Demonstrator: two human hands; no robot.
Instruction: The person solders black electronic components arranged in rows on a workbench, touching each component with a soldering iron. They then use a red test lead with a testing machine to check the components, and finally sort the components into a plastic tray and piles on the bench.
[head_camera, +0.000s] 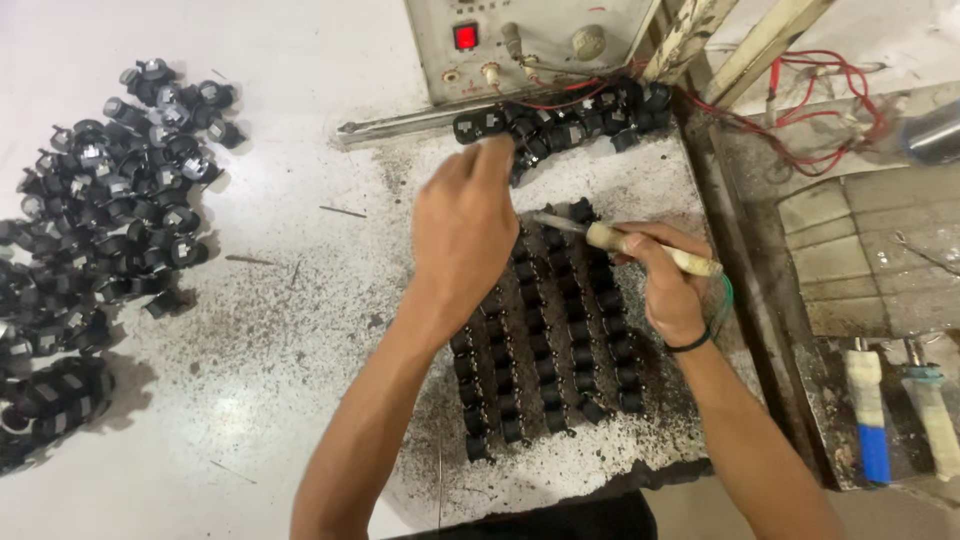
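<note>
The left hand reaches toward the far edge of the sooty white worktable, fingers pinched on one small black plastic component in the loose row there. The right hand grips a cream-handled soldering iron, its tip over rows of black components in mid-table.

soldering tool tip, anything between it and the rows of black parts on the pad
Nothing visible. The right hand holds the soldering tool with its tip just above the black parts; the left hand is beside it.
</note>
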